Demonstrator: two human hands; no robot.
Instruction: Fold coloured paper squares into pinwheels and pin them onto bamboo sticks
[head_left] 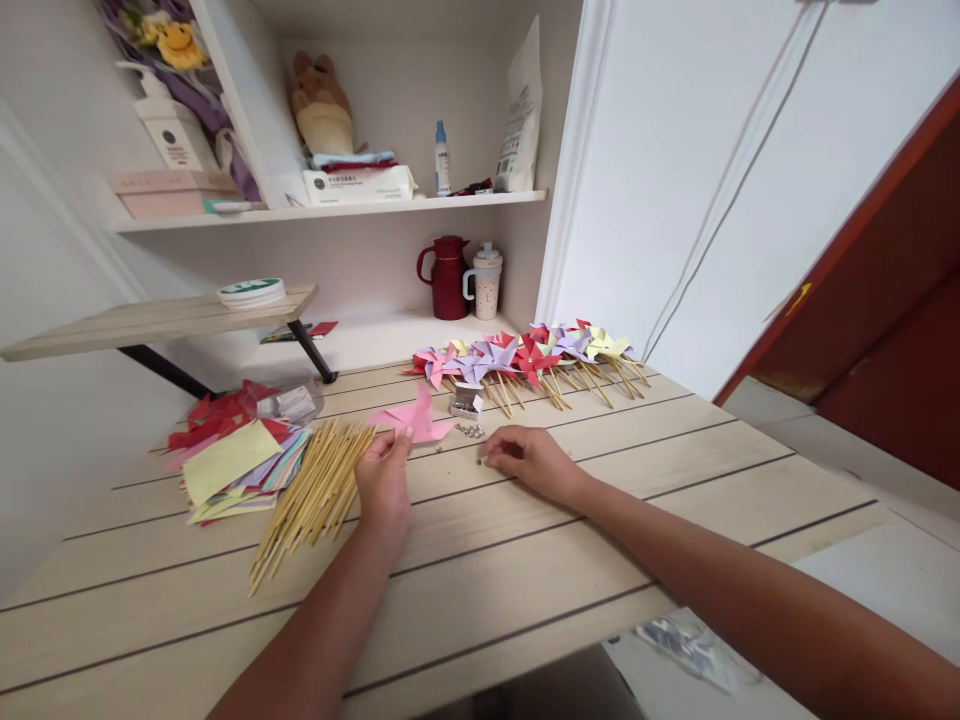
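Observation:
My left hand (384,475) pinches a pink paper pinwheel (421,418) between thumb and fingers. The pinwheel has no stick on it and is held just above the table. My right hand (536,460) is curled, its thumb and fingertips together at the tabletop beside a tiny brownish piece (479,462). What those fingertips hold is too small to make out. Between the hands lie a small pile of metal pins (470,431) and a little open box (466,402) with more inside. A bundle of thin wooden sticks (311,500) lies left of my left hand.
Several finished pinwheels on sticks (529,358) lie along the table's back edge. At left are stacked coloured paper squares (232,465) and red paper pieces (225,412). A raised wooden shelf (165,320) stands at back left, with a red jug (450,280) and a cup (487,285) behind.

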